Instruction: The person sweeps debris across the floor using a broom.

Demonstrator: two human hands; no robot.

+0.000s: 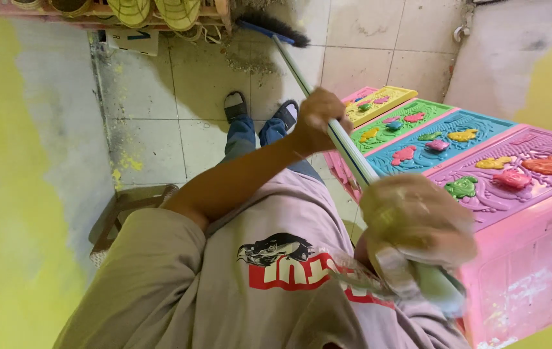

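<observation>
We have the broom (318,106) in both hands, its long pale handle running from our chest down and away to the dark bristle head, which rests on the tiled floor (159,97) near the foot of a wooden rack (101,13) at the far edge of the view. A patch of dust and grit (250,61) lies on the tiles just beside the bristles.

Taking the broom as our landmark: our left hand (318,119) is wrapped tight round the handle about midway along it, and our right hand (415,220) is closed round the upper end, close to the body (it is blurred, so we cannot make out the fingers one by one). The two hands are set well apart on the shaft. Our sandalled feet (260,110) stand just beside the lower part of the handle, and the pink plastic drawer unit (521,258) with its coloured fronts stands on the other side of it, near the upper hand.

To sweep well here, we judge it best to keep the bristles flat on the tiles, steer with the lower hand, use short strokes, and keep the handle off the drawer unit.
</observation>
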